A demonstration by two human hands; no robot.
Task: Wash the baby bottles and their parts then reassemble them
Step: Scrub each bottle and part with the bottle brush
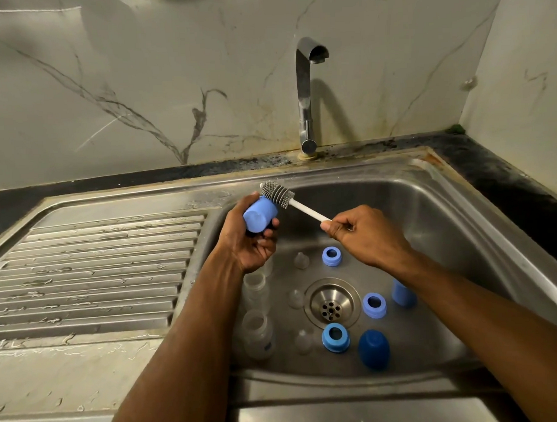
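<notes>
My left hand (250,246) grips a light blue bottle cap (260,214) above the sink basin. My right hand (363,233) pinches the white handle of a bottle brush; its grey bristle head (276,193) lies against the cap's open end. On the sink floor lie two clear bottles (256,289) (257,333), three clear nipples (301,260) (295,298) (304,341), three blue collar rings (331,255) (374,305) (335,336), a dark blue cap (374,349) and a light blue cap (402,293) partly hidden by my right forearm.
The steel sink (435,205) has a drain (331,307) in the middle of its floor. A chrome tap (306,96) stands behind it, with no water running. A wet ribbed drainboard (93,274) lies to the left. Marble walls close in behind and at the right.
</notes>
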